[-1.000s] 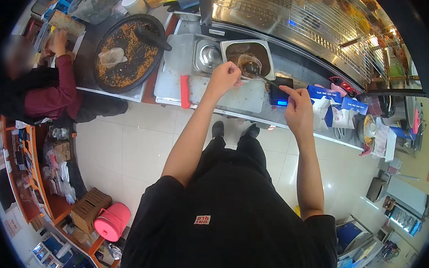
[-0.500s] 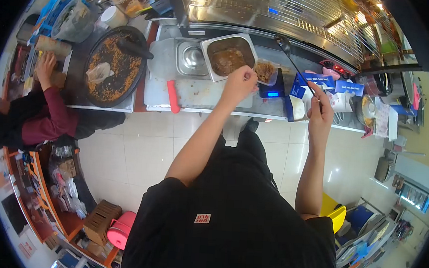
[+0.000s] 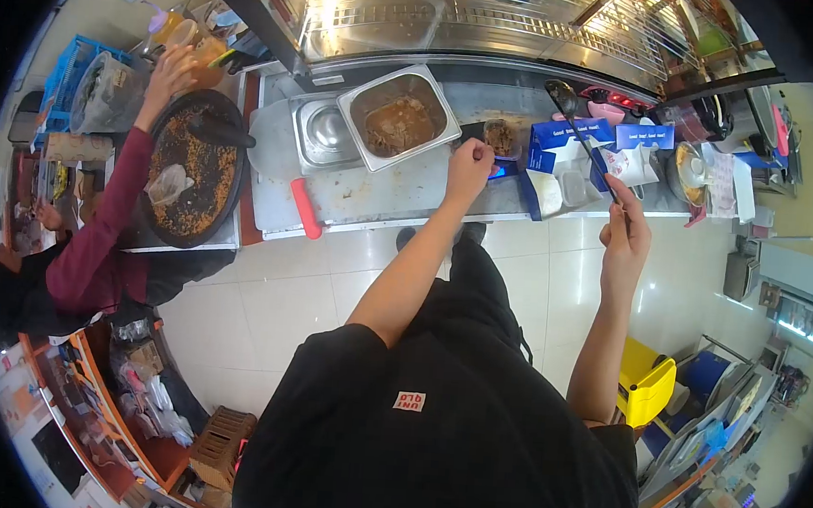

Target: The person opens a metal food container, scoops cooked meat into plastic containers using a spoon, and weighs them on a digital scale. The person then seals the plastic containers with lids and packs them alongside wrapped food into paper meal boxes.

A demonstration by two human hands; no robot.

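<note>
My right hand (image 3: 626, 221) grips the handle of a dark ladle (image 3: 591, 154), its bowl raised near the back of the counter. My left hand (image 3: 468, 172) is closed in front of the scale (image 3: 499, 170), which it partly covers; whether anything is in its fingers is hidden. Behind that hand stands a clear plastic tub (image 3: 501, 139) with brown food in it. To the left, a steel pan (image 3: 348, 111) holds brown meat in sauce. Blue-and-white paper boxes (image 3: 542, 193) and an open clear container (image 3: 574, 188) sit between my hands.
A steel lid (image 3: 324, 133) and a red-handled knife (image 3: 306, 209) lie left of the pan. A co-worker's arm (image 3: 117, 194) reaches past a large stone mortar (image 3: 224, 196) with a pestle. A lit glass display case (image 3: 495, 27) borders the counter's back.
The view has turned, so the counter sits further left. My left hand is now right of the pan, by the scale. The co-worker's hand has moved up toward the containers at the back.
</note>
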